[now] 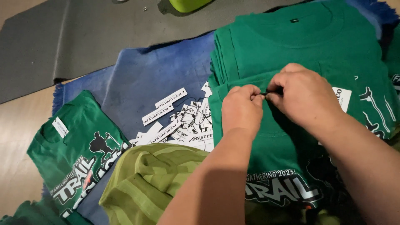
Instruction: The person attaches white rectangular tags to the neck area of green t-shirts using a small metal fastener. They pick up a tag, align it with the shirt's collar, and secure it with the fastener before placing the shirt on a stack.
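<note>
My left hand [242, 109] and my right hand [303, 96] meet over the neck area of a green printed T-shirt [278, 150] lying before me. Both hands pinch a thin black string [265, 93] between their fingertips. A white paper tag [343, 97] peeks out from under my right hand. The shirt lies partly on a stack of folded green T-shirts [300, 37] behind it. What the string is tied to is hidden by my fingers.
A pile of white paper tags [179, 123] with strings lies on a blue cloth [154, 75] to the left. Another green printed T-shirt [73, 154] lies at far left. A striped olive cloth [146, 183] covers my lap. A dark grey mat [83, 37] lies behind.
</note>
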